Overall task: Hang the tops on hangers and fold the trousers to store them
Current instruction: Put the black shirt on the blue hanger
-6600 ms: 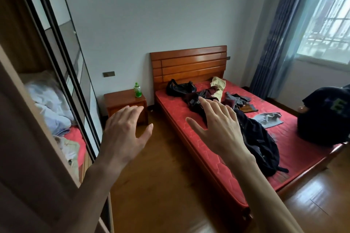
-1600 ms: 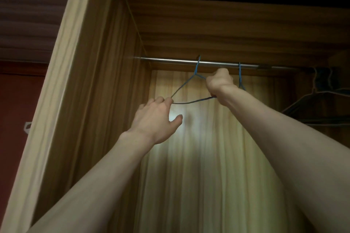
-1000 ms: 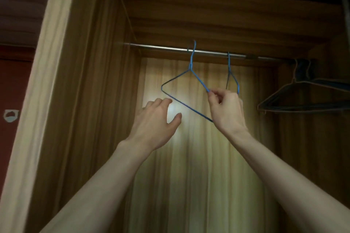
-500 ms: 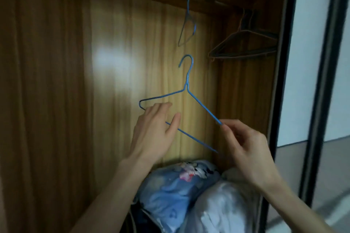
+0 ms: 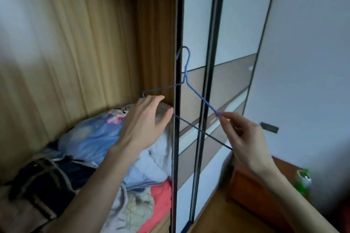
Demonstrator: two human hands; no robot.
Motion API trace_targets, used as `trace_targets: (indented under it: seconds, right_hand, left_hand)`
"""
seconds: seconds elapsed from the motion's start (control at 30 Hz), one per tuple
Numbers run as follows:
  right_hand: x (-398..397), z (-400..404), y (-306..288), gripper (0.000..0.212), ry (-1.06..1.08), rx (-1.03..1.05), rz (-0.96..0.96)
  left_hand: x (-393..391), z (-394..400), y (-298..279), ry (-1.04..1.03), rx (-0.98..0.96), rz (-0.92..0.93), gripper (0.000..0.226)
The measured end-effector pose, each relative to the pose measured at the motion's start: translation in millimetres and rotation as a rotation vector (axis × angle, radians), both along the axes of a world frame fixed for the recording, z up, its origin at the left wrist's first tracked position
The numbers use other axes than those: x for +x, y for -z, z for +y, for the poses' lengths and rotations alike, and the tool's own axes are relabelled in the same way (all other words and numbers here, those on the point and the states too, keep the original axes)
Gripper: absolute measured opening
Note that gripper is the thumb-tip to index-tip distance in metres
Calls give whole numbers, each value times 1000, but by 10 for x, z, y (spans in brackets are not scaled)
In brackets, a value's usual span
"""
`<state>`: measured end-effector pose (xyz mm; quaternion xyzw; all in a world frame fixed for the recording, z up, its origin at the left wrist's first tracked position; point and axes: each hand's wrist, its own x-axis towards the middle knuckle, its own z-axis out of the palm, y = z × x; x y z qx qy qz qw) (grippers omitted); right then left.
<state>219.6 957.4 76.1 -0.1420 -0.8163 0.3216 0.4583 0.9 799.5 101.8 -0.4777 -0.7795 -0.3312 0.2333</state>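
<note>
Right hand (image 5: 244, 136) pinches the blue hanger (image 5: 186, 89) at its right shoulder — hook up. Left hand (image 5: 145, 119), fingers relaxed and open, touches its lower wire — beside the wardrobe door (image 5: 200, 34).

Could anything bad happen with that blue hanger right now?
Maybe. The right hand only pinches one thin arm of the blue hanger, and the left hand is open beside it, so it could slip. Its hook is near the wardrobe door frame and might catch.
</note>
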Motion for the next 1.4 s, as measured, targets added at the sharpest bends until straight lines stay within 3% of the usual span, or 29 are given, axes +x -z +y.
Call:
trace_targets:
  seconds: [0.43, 0.87, 1.4]
  right_hand:
    - [2022, 164, 469, 11, 466, -4, -53]
    - [3946, -402, 992, 8, 871, -20, -115]
    - [4915, -941, 1729, 14, 1416, -173, -60]
  left_hand:
    - [1612, 882, 567, 355, -99, 5, 42]
    - [3439, 1298, 1070, 692, -187, 13, 41]
    - [5035, 2272, 1631, 1265, -278, -4, 52]
